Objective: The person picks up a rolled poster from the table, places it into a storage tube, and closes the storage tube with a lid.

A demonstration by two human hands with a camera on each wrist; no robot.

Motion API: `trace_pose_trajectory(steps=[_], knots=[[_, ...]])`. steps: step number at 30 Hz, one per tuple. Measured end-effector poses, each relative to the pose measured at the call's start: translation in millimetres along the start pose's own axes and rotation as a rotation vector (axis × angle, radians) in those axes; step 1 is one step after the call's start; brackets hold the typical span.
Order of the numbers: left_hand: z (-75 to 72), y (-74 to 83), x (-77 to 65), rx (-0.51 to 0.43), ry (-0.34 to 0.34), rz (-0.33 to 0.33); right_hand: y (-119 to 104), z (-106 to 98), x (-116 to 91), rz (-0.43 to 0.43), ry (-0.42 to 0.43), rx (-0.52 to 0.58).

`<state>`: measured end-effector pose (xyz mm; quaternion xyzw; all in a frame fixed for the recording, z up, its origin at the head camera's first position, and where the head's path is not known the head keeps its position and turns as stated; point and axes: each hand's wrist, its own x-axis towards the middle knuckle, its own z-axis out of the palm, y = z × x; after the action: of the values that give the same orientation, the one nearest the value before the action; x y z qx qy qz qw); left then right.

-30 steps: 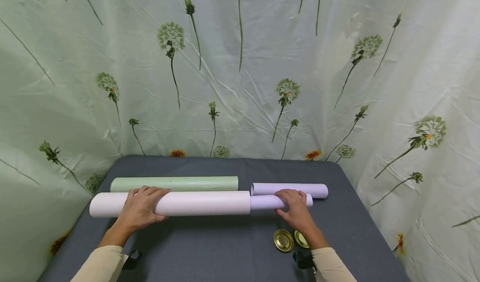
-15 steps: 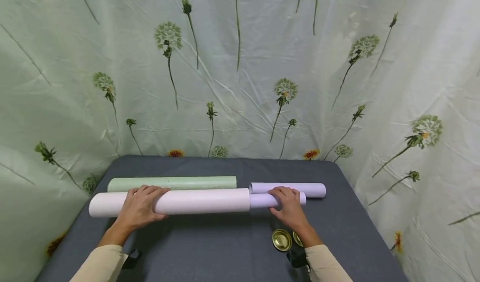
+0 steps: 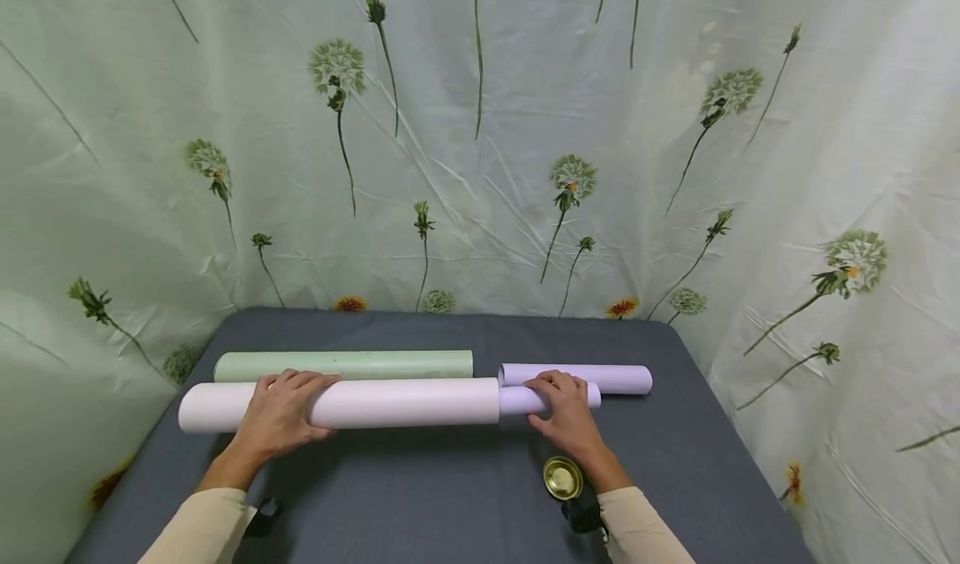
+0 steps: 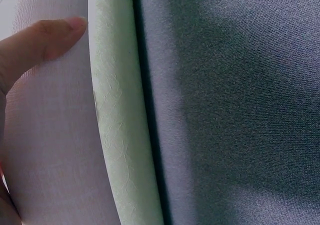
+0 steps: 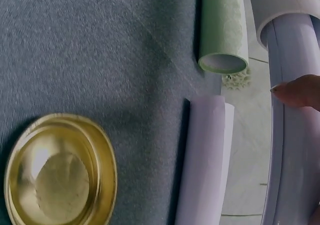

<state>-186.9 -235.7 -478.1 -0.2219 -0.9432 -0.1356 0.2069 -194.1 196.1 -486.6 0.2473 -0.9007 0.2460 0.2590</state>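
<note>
My left hand [image 3: 281, 414] grips a long pale pink tube [image 3: 412, 403] near its left part, thumb below and fingers over the top. From the tube's right end comes a thinner lavender roll [image 3: 512, 401], which my right hand [image 3: 566, 414] holds between thumb and fingers. Inside the tube's open mouth [image 5: 287, 12], the roll's far part is hidden. The right wrist view shows a lengthwise edge along this lavender roll, like a rolled sheet. Both things are held above the table, close in front of the other rolls.
A light green tube [image 3: 345, 364] lies behind the pink one on the dark grey table [image 3: 420, 506]. To its right lies a second lavender roll [image 3: 618, 378]. A round gold metal lid [image 3: 562, 477] sits near my right wrist. A flower-printed curtain [image 3: 480, 172] hangs behind.
My right hand has moved left with the lavender roll, and less of the roll sticks out of the pink tube. The left hand keeps its grip. My right arm now covers the second gold lid.
</note>
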Motion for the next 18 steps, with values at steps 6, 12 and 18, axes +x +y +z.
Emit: trace_pose_trajectory(steps=[6, 12, 18], knots=[[0.8, 0.7, 0.3, -0.015, -0.02, -0.02, -6.8, 7.1, -0.5, -0.003, 0.012, 0.034], [1.5, 0.8, -0.7, -0.015, -0.03, -0.032, -11.1, 14.8, -0.6, 0.0, 0.002, 0.053], [2.4, 1.3, 0.4, -0.004, -0.014, -0.023, -14.8, 18.4, 1.0, 0.001, -0.005, 0.071]])
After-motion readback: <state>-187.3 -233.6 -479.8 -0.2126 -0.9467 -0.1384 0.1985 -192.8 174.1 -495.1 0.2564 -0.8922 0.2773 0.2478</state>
